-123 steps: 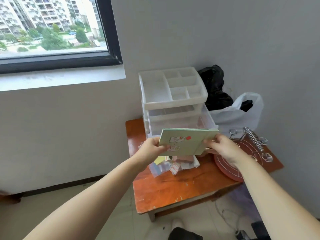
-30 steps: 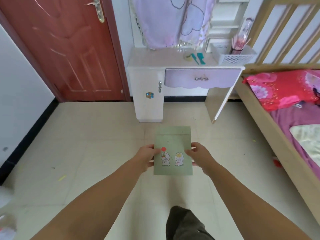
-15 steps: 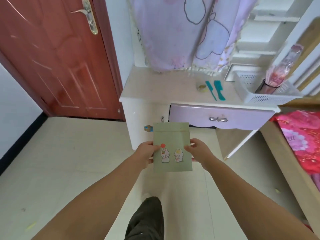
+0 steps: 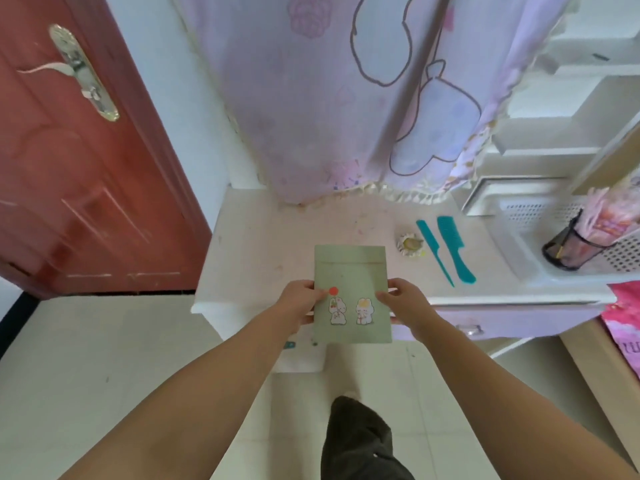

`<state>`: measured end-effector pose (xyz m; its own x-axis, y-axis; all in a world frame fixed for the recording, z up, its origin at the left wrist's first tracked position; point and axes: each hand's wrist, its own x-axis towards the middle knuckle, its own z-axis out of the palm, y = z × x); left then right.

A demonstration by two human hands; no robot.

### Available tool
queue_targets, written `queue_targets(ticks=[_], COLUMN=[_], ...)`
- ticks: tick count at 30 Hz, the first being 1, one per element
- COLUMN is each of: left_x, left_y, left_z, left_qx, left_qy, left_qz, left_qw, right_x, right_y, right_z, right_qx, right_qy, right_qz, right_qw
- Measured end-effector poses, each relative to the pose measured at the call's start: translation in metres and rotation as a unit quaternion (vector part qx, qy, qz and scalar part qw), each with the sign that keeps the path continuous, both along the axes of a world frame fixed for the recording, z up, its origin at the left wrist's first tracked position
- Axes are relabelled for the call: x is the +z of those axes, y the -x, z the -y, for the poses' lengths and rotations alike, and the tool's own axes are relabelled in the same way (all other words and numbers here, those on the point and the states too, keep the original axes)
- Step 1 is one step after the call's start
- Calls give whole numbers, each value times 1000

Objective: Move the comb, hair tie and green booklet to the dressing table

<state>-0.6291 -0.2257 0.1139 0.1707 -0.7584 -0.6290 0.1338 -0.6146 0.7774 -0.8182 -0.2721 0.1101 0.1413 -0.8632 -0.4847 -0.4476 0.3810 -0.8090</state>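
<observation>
I hold the green booklet (image 4: 350,271), with two cartoon rabbits and a red dot on its cover, flat between both hands. My left hand (image 4: 300,299) grips its left edge and my right hand (image 4: 404,304) its right edge. The booklet's far half hangs over the front of the white dressing table (image 4: 263,237). On the tabletop to the right lie two teal combs (image 4: 450,242) side by side and a pale yellowish hair tie (image 4: 409,244) just left of them.
A white perforated basket (image 4: 526,230) with a black mesh cup stands at the table's right end. A lilac cartoon cloth (image 4: 346,98) hangs over the back. A red door (image 4: 69,168) is to the left, a bed (image 4: 623,323) to the right. A lilac drawer front (image 4: 502,322) sits below.
I have walked closer to the dressing table. The booklet, which was over the floor before, now reaches over the table's front edge. Both hands keep their grip.
</observation>
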Motion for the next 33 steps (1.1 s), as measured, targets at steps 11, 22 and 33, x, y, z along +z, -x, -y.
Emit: queue_targets(ticks=[11, 22, 33], left_x=[-49, -81, -85], left_y=[-11, -14, -31], left_z=[135, 157, 133], left_qx=[-21, -181, -342], left_qy=[-41, -73, 22], left_qz=[155, 394, 541], left_qw=[987, 898, 768], right_x=[-41, -84, -31], right_y=[-19, -33, -14], right_z=[143, 154, 170], right_qx=[46, 39, 122], right_qy=[-49, -7, -33], right_qz=[-70, -223, -278], right_qw=[995, 974, 952])
